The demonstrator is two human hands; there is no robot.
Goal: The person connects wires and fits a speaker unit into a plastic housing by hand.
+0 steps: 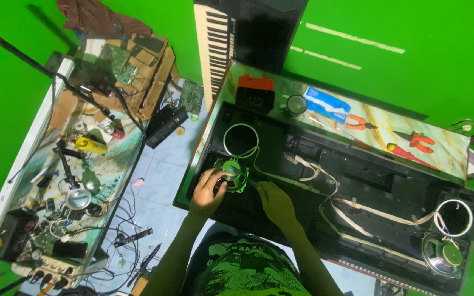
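Head view, looking straight down. An opened black keyboard casing lies lengthwise on a marble-patterned table, filling nearly its whole width; only a narrow strip of tabletop shows along the far edge.

Left hand: fingers curled round the rim of a small round speaker at the casing's left end, thumb on its near side. The speaker sits tilted on the casing floor, just below an empty round opening ringed in white. Grip looks loose, but the hand does have hold of it.

Right hand: palm down on the casing's near edge, just right of the speaker, fingers half curled, fingertips toward the speaker frame. Cannot tell whether it pinches anything.

Pale flat ribbon cables run from the middle of the casing toward the right end, where a second speaker lies loose beside another white ring.

Far strip of the table: orange-topped black box, a dark cup, a blue packet, red-handled pliers and cutters. These crowd that edge; little free room there.

Open room: inside the casing between the hands and the cables. Left of the table, a gap of pale tiled floor, then a second, cluttered workbench with wires and parts. A piano keyboard stands beyond the table's far left corner.
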